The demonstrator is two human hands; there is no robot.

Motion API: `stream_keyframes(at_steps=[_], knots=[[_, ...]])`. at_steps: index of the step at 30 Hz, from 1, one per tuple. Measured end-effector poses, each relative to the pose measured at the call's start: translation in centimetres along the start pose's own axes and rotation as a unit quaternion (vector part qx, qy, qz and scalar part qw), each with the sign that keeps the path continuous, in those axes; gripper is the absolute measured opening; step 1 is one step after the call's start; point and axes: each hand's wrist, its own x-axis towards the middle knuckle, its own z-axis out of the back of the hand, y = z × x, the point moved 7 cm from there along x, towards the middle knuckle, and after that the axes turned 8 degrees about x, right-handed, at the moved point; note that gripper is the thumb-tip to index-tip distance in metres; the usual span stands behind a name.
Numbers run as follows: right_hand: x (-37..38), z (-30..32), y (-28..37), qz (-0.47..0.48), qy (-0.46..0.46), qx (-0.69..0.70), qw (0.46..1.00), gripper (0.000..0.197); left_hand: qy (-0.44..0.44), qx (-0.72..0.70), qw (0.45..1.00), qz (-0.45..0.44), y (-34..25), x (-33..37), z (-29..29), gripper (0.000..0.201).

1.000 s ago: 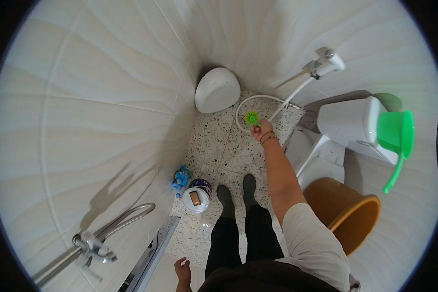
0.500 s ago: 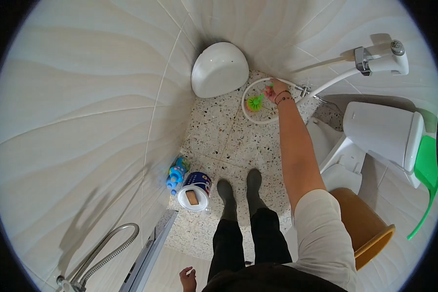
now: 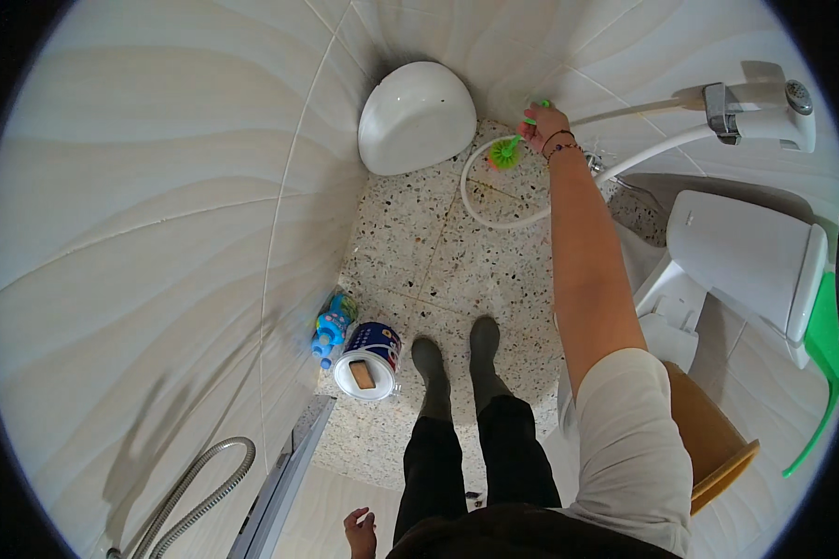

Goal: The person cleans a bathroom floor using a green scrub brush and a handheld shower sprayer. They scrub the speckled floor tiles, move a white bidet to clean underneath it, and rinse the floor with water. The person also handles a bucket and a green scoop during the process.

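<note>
My right arm reaches far forward, and my right hand [image 3: 544, 129] is closed round the handle of a bright green scrubbing brush [image 3: 504, 154]. The round bristle head hangs down at the terrazzo floor, inside the loop of a white hose [image 3: 469, 197]; whether it touches the floor I cannot tell. Down by my left side, my left hand [image 3: 361, 534] is empty, its fingers loosely bent and apart.
A white basin [image 3: 417, 118] leans in the far corner. A toilet [image 3: 741, 256], brown bucket [image 3: 713, 443] and green dipper [image 3: 825, 345] stand right. Blue bottles [image 3: 332, 323] and a lidded tub [image 3: 376, 349] with a brown sponge-like block [image 3: 362, 374] are left of my boots [image 3: 484, 345].
My right hand has moved farther out and slightly right, toward the far wall, carrying the brush with it. My left hand stays by my side.
</note>
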Motion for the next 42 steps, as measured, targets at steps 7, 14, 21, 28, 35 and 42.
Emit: stream_keyframes(at_steps=[7, 14, 21, 28, 35, 42], knots=[[-3.9, 0.6, -0.1, 0.078, 0.023, 0.042, 0.996, 0.052, -0.042, -0.028, 0.998, -0.028, -1.8, -0.2, 0.1, 0.024], [-13.9, 6.0, -10.3, -0.006, 0.010, 0.055, 0.998, 0.048, 0.023, -0.066, 0.997, 0.018, -10.1, -1.9, 1.5, 0.021], [-24.7, 19.7, -18.4, -0.017, -0.224, -0.017, 0.974, 0.030, -0.001, -0.147, 0.987, -0.058, -12.2, -1.1, 3.1, 0.020], [-31.7, 13.7, 7.7, 0.363, -0.199, -0.051, 0.909, 0.053, -0.043, -0.118, 0.991, -0.034, -14.2, -4.3, 8.4, 0.021], [-31.3, 9.1, 27.5, 0.480, -0.182, -0.182, 0.839, 0.053, -0.025, -0.128, 0.991, -0.040, -15.4, -4.8, 7.7, 0.020], [-32.4, 6.1, 30.0, 0.479, -0.022, -0.197, 0.855, 0.037, -0.005, -0.217, 0.976, 0.012, -10.1, -3.6, 6.8, 0.019]])
